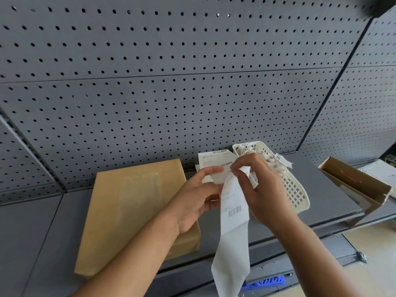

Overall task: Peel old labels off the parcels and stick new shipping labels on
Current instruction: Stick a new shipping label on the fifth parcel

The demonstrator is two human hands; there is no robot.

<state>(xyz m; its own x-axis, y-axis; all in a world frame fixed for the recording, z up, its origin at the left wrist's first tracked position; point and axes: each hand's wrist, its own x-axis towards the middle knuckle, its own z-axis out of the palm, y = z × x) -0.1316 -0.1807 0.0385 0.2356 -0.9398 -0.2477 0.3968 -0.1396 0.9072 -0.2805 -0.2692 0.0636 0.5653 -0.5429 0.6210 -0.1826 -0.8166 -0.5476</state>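
Left hand (197,198) and right hand (265,189) pinch one label strip (234,209).
Thumb and curled fingers of each grip its upper end, and the blank tail hangs below the wrists. Under and left of the left hand lies the brown parcel (132,206) on the grey shelf (53,232). Behind the right hand is a white basket (296,194) of paper scraps, with printed label sheets (212,159) just beyond the fingertips.

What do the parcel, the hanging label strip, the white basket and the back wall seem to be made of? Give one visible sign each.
Parcel: brown cardboard, matt; a glossy patch looks like clear tape.
Label strip: thin white paper, hanging limp.
Basket: probably moulded plastic, cream, gridded holes.
Back wall: likely painted metal, matt grey, evenly punched holes.
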